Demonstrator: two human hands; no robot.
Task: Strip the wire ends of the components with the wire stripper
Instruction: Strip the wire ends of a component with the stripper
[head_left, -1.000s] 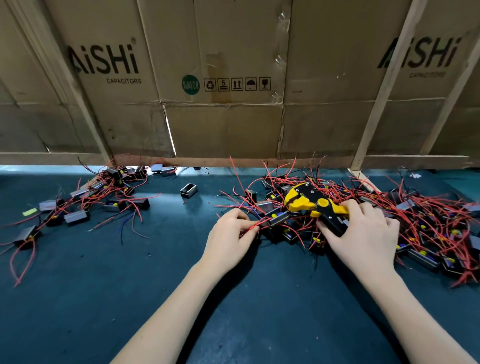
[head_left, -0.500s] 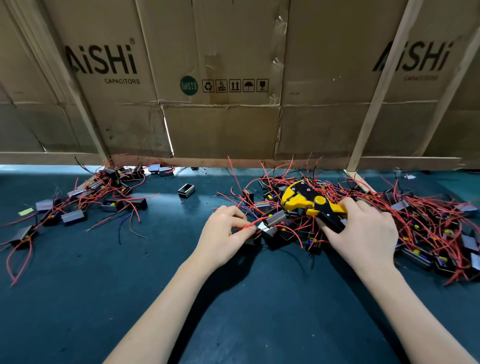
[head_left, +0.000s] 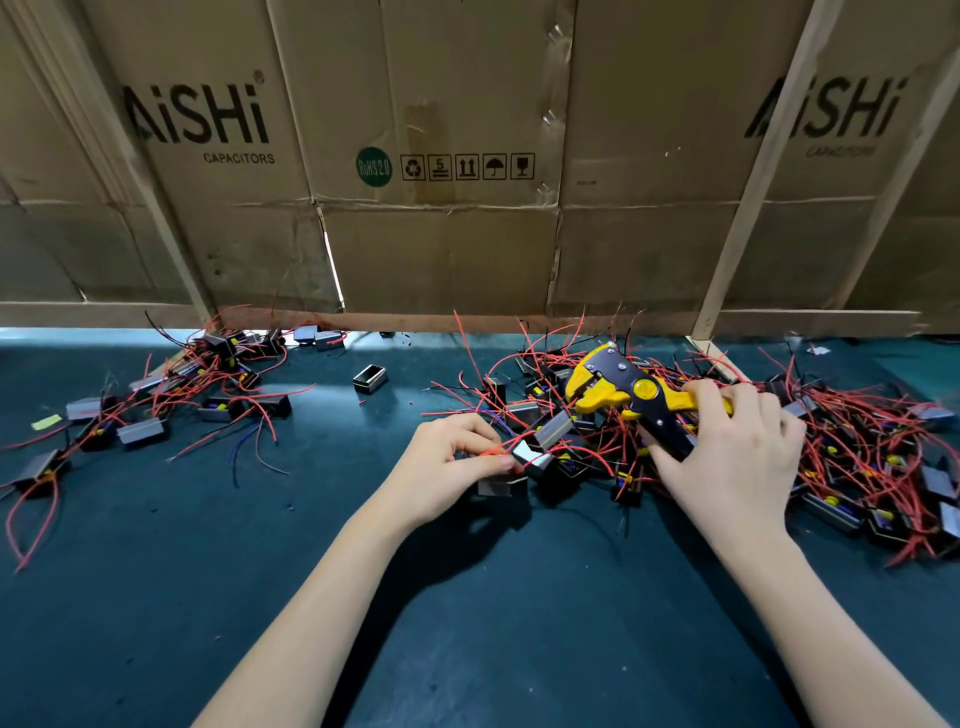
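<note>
Red wires everywhere on my feed. The big tangle of components (head_left: 852, 467) sprawls over the dark green table (head_left: 467, 597), and I'll use that heap as the landmark. At its near-left edge my left hand (head_left: 441, 467) has its fingertips curled in, pinching a red wire (head_left: 501, 449) that leads to a small grey component (head_left: 550, 431) just beside the fingers. On top of the heap's middle sits the yellow-and-black wire stripper (head_left: 623, 392) — my right hand (head_left: 737, 457) is wrapped around its handles, fingers over the top one, thumb by the lower black one, head pointing left toward the held component. I can't tell whether its jaws have anything in them.

Well left of the heap there's a smaller scatter of components (head_left: 171, 405), and between the two a lone black box (head_left: 370, 378). Behind the heap — a wall of AiSHi cardboard (head_left: 441, 156).
</note>
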